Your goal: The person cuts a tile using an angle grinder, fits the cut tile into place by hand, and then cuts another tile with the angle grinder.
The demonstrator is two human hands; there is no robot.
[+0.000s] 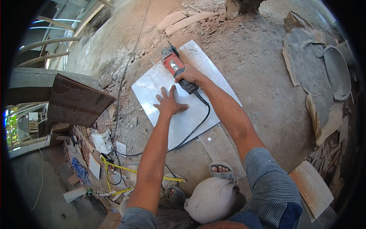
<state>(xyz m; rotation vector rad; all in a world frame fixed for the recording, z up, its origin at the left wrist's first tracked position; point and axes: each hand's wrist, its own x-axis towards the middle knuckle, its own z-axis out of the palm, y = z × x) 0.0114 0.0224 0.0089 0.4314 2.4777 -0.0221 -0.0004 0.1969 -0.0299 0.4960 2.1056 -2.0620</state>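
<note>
A large pale tile (206,114) lies on the ground in front of me, with a board (219,143) partly under its near side. My right hand (190,74) is wrapped round the body of a red and black angle grinder (173,63), whose head points toward the tile's far edge. The disc is hard to make out. From the grinder's rear a black cord (204,121) curves across the tile to the left. My left hand (169,102) presses flat on the tile with its fingers spread, just left of the grinder's rear end.
A yellow tape measure (145,172) lies stretched among tile offcuts near a white power strip (102,142). Brown ribbed tiles (78,100) lean at the left. On the right are a grey basin (337,72) and torn sacking (309,61). Rubble (213,24) lies at the back.
</note>
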